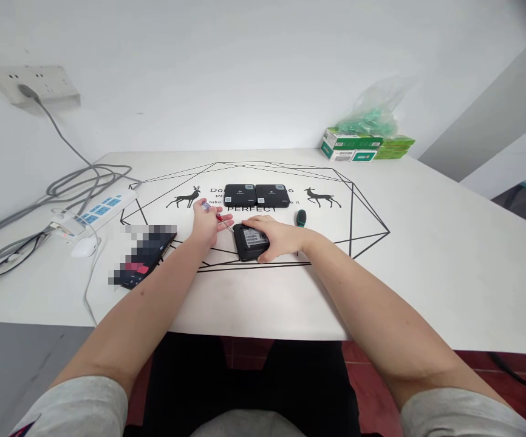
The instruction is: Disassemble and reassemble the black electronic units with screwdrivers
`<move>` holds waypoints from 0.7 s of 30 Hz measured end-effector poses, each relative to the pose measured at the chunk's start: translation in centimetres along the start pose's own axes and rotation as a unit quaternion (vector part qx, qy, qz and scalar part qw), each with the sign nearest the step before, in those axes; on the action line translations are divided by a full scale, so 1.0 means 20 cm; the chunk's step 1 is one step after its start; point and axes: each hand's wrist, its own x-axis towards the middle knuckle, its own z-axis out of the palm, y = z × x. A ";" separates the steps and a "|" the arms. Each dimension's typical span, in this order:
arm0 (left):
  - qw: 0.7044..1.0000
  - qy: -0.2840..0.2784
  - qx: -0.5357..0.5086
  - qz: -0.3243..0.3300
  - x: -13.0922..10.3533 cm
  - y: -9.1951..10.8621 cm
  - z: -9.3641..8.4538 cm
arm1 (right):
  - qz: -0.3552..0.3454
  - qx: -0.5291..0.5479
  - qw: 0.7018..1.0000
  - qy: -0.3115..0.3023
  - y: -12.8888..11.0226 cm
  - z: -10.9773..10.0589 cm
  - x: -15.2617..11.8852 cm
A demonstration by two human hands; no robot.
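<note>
My left hand is closed round a screwdriver with a clear and red handle, some of its fingers stretched out. The thin shaft points right, its tip at the left edge of a black box-shaped device. Whether the tip touches the casing I cannot tell. A printed label shows on the device's upper face. My right hand grips the device from the right, fingers over its far edge and thumb at the near side. Beyond my hands, two similar flat black boxes, a left one and a right one, lie side by side.
Right of my right hand lies a dark green-and-black handle. A phone rests left of my left forearm. Farther left are a power strip, coiled grey cables and a white charger. Green-and-white boxes stand at the back right.
</note>
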 end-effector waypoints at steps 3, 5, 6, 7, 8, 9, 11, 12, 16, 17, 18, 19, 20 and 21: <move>1.000 0.009 -0.010 0.010 0.00 0.00 0.00 | -0.004 -0.006 1.000 0.024 0.02 0.01 0.01; 1.000 0.007 -0.012 0.010 -0.01 0.00 0.00 | 0.001 -0.004 0.999 0.035 0.03 0.02 0.01; 1.000 0.007 -0.011 0.009 -0.01 0.00 0.00 | 0.004 -0.001 0.999 0.040 0.03 0.03 0.02; 1.000 0.008 -0.011 0.006 -0.01 0.00 0.01 | 0.006 0.001 0.999 0.043 0.03 0.03 0.02; 1.000 0.010 -0.009 0.003 -0.02 0.00 0.01 | 0.010 0.003 0.999 0.047 0.03 0.04 0.02; 1.000 0.012 -0.007 -0.001 -0.02 0.00 0.02 | 0.014 0.004 0.999 0.049 0.02 0.04 0.02; 1.000 0.013 -0.005 -0.006 -0.02 0.00 0.02 | 0.020 0.005 0.999 0.050 0.02 0.04 0.02; 1.000 0.014 -0.006 -0.009 -0.02 0.00 0.03 | 0.021 0.005 0.999 0.050 0.01 0.04 0.02; 1.000 0.015 -0.011 -0.024 -0.01 0.00 0.02 | 0.020 0.002 0.999 0.046 0.00 0.04 0.02; 0.999 0.015 -0.012 -0.026 0.00 0.00 0.02 | 0.021 0.001 0.999 0.046 0.00 0.04 0.03; 0.999 0.014 -0.013 -0.028 0.00 0.00 0.02 | 0.022 0.000 0.999 0.045 0.00 0.04 0.03; 0.999 0.016 -0.013 -0.030 0.00 0.00 0.02 | 0.022 -0.002 0.999 0.046 0.00 0.04 0.03; 0.999 0.019 -0.013 -0.030 -0.01 0.00 0.02 | 0.022 -0.004 0.999 0.046 0.00 0.04 0.03; 0.999 0.023 -0.013 -0.031 -0.01 0.00 0.03 | 0.022 -0.005 0.999 0.047 0.01 0.04 0.03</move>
